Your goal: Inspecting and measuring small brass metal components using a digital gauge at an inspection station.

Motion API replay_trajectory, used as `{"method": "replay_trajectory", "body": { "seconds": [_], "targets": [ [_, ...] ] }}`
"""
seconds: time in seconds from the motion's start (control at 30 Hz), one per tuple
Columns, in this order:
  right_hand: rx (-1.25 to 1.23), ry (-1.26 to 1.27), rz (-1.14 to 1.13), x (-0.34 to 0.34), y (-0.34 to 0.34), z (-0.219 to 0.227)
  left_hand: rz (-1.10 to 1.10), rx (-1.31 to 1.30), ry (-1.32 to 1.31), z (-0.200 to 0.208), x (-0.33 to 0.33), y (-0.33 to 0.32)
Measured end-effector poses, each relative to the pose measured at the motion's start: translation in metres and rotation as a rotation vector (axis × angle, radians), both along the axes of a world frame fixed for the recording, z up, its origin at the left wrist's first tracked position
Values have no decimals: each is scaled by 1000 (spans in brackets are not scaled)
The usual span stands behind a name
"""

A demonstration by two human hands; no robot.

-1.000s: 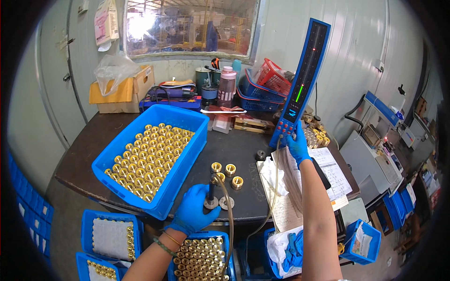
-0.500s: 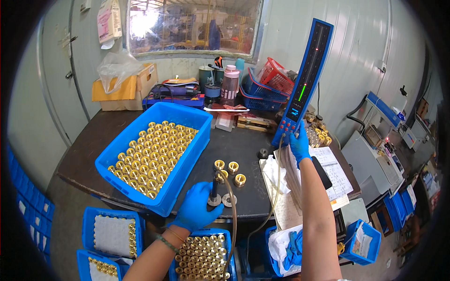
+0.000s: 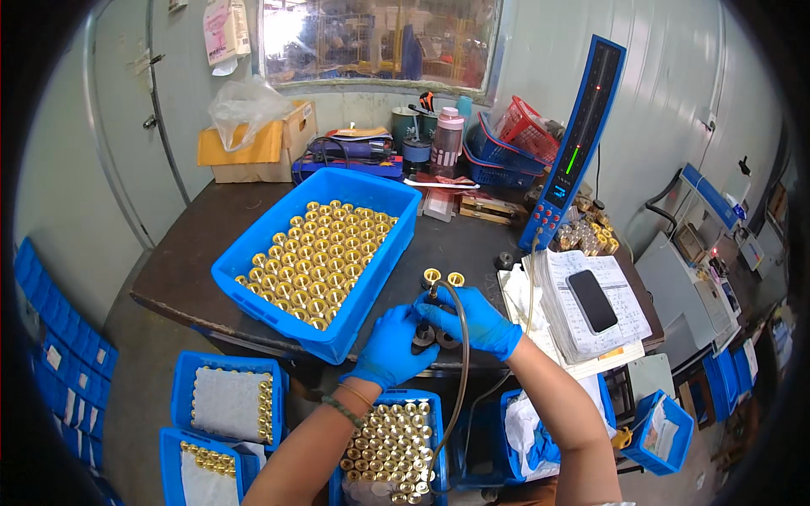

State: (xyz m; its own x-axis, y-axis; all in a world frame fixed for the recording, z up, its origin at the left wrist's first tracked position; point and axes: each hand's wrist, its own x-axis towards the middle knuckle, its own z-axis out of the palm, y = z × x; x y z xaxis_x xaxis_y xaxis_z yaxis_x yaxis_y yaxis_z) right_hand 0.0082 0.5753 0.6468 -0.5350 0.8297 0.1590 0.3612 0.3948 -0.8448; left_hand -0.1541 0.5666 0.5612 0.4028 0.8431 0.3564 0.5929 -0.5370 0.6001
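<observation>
Where both hands (image 3: pixel 392 346) (image 3: pixel 474 322) meet — black stem (image 3: pixel 434 293) between.

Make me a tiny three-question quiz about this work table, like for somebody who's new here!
1. Pick one: the lit bar on the tall blue display is (a) blue, (b) green, (c) orange.
2. True or false: the person's right hand is touching that display.
3. Fill the gap: a dark ____ lies on the papers.

Key:
1. (b) green.
2. False; it is close beside the left hand.
3. Phone.
</observation>
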Motion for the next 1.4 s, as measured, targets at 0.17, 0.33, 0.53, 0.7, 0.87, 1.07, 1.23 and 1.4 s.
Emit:
{"method": "replay_trajectory", "body": {
  "seconds": [0.17, 0.33, 0.53, 0.7, 0.87, 1.07, 1.23, 1.4],
  "targets": [
    [64, 94, -49, 8, 8, 0, 56, 122, -2, 7, 0, -8],
    [77, 45, -117, 29, 6, -6, 62, 122, -37, 7, -4, -11],
    [119, 57, -142, 36, 4, -15, 44, 104, -51, 4, 1, -6],
    [132, -5, -128, 34, 2, -16, 65, 118, -30, 6, 0, -8],
    [86, -12, -150, 35, -5, -18, 44, 110, -51, 6, 2, -8],
    [-20, -104, 17, 50, 1, -12, 52, 116, -63, 6, 0, -9],
    [6, 346, -349, 131, 61, -2, 65, 111, -54, 8, -3, -12],
    [440, 132, -993, 220, 139, -58, 49, 152, -62, 10, 4, -9]
  ]
}}
